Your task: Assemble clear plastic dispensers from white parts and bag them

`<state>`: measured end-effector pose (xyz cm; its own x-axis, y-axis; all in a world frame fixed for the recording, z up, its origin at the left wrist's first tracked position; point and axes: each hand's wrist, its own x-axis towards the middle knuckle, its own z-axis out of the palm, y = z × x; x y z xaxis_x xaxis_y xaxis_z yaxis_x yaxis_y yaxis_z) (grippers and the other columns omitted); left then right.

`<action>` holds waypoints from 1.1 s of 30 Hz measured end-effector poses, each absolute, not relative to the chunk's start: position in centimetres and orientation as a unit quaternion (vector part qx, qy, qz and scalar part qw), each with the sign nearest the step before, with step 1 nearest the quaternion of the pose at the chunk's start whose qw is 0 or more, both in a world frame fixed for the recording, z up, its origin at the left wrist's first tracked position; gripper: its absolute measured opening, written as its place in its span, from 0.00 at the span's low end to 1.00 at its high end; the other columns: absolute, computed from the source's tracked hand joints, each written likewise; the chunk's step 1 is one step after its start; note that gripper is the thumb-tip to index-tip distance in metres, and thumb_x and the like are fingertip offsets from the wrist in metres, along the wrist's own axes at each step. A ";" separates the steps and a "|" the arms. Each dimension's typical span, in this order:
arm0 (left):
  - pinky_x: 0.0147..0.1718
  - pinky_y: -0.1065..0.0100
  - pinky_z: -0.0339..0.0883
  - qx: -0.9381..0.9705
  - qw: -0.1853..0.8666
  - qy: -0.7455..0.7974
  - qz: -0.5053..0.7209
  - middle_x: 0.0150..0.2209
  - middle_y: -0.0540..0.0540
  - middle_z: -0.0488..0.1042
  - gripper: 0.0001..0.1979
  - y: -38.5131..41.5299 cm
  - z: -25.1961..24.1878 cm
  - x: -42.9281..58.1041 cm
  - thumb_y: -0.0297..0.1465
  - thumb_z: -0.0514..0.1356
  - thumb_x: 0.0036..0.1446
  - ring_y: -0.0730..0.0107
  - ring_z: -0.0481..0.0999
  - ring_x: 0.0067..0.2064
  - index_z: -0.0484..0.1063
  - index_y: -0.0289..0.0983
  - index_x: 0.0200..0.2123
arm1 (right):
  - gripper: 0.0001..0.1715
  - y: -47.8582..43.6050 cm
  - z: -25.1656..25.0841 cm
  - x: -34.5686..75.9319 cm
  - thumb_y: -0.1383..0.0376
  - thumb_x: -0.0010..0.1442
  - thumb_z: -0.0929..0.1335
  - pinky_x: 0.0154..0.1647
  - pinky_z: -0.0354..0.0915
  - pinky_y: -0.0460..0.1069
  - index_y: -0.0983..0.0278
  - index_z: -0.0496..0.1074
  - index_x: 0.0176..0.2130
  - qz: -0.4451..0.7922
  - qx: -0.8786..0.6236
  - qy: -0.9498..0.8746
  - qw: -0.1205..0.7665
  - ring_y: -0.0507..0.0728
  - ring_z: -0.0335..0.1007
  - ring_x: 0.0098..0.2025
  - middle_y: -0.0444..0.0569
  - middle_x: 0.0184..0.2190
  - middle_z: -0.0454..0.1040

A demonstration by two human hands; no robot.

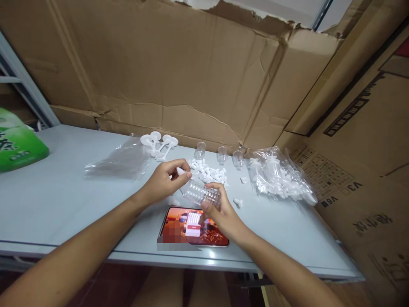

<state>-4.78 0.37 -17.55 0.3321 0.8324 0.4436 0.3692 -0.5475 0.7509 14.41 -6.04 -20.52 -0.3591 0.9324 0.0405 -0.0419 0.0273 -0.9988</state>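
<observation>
My right hand (225, 211) grips a clear ribbed plastic cylinder (202, 194), tilted on its side above the table. Close to the cylinder's left end, my left hand (164, 181) pinches a small white plastic piece (180, 171) between thumb and fingers. Just behind both hands lies a pile of small white plastic pieces (213, 174). One loose white piece (238, 202) rests to the right of my right hand, and another flat white bit (243, 180) sits farther back. Whether the cylinder touches the pinched piece, I cannot tell.
A lit phone (177, 221) lies below my hands. Behind stand clear ribbed cups (222, 155). White stemmed discs (159, 146) and clear plastic bags (116, 161) are at back left, a filled bag (281, 177) at right. Cardboard (166, 64) walls the table; a green package (21, 143) sits left.
</observation>
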 end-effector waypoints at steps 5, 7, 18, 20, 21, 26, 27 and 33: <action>0.24 0.73 0.56 0.760 0.276 0.386 0.443 0.27 0.52 0.67 0.09 0.2 -17.6 -4.7 0.35 0.55 0.55 0.76 0.63 0.26 0.66 0.36 0.27 | 0.24 -6.5 -19.6 16.0 0.54 0.57 0.66 0.28 0.66 0.47 0.56 0.51 0.47 0.546 -0.455 -0.583 0.395 0.47 0.65 0.23 0.38 0.29 0.63; 0.24 0.73 0.56 0.759 0.280 0.386 0.443 0.27 0.52 0.67 0.09 0.2 -17.7 -4.7 0.35 0.55 0.55 0.76 0.63 0.26 0.65 0.36 0.27 | 0.24 -6.6 -19.5 16.2 0.54 0.58 0.66 0.28 0.66 0.47 0.56 0.51 0.48 0.546 -0.471 -0.584 0.372 0.47 0.65 0.22 0.39 0.29 0.64; 0.23 0.73 0.56 0.749 0.284 0.393 0.452 0.26 0.52 0.66 0.09 0.4 -17.9 -4.1 0.35 0.55 0.54 0.77 0.62 0.24 0.66 0.36 0.27 | 0.23 -6.3 -19.9 15.2 0.55 0.57 0.67 0.31 0.65 0.47 0.57 0.52 0.46 0.564 -0.424 -0.581 0.406 0.47 0.68 0.25 0.39 0.31 0.65; 0.24 0.73 0.56 0.750 0.292 0.389 0.449 0.25 0.52 0.66 0.10 0.4 -18.0 -4.1 0.36 0.55 0.54 0.76 0.62 0.24 0.65 0.36 0.26 | 0.23 -6.3 -19.6 15.7 0.55 0.57 0.67 0.30 0.65 0.47 0.57 0.52 0.46 0.557 -0.440 -0.572 0.412 0.47 0.68 0.23 0.38 0.30 0.66; 0.23 0.73 0.56 0.750 0.295 0.388 0.448 0.24 0.53 0.65 0.10 0.4 -18.0 -4.1 0.36 0.55 0.54 0.76 0.61 0.24 0.65 0.36 0.25 | 0.23 -6.3 -19.5 15.8 0.55 0.57 0.66 0.29 0.65 0.47 0.57 0.52 0.46 0.551 -0.453 -0.571 0.407 0.47 0.67 0.22 0.38 0.29 0.66; 0.23 0.73 0.55 0.756 0.300 0.373 0.446 0.21 0.54 0.60 0.13 0.1 -18.2 -4.0 0.36 0.55 0.55 0.76 0.60 0.24 0.61 0.36 0.21 | 0.25 -6.3 -19.4 15.9 0.53 0.55 0.67 0.26 0.64 0.46 0.57 0.52 0.46 0.548 -0.486 -0.568 0.375 0.47 0.66 0.21 0.38 0.29 0.65; 0.24 0.73 0.56 0.759 0.302 0.370 0.442 0.21 0.54 0.61 0.13 0.1 -18.2 -4.0 0.36 0.55 0.55 0.76 0.61 0.25 0.62 0.36 0.21 | 0.25 -6.2 -19.5 15.8 0.53 0.55 0.67 0.27 0.64 0.46 0.57 0.52 0.47 0.551 -0.480 -0.569 0.377 0.47 0.66 0.21 0.38 0.29 0.65; 0.25 0.73 0.58 0.769 0.308 0.368 0.421 0.23 0.53 0.65 0.12 0.2 -18.3 -3.9 0.37 0.55 0.55 0.75 0.64 0.26 0.65 0.36 0.24 | 0.26 -6.0 -20.0 15.9 0.54 0.55 0.68 0.27 0.64 0.46 0.57 0.52 0.47 0.558 -0.460 -0.572 0.387 0.47 0.67 0.22 0.39 0.31 0.66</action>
<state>-3.88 0.16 -18.33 0.3739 0.8264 0.4210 0.3068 -0.5386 0.7847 15.89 -6.02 -20.01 -0.2767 0.9583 -0.0710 0.0952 -0.0462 -0.9944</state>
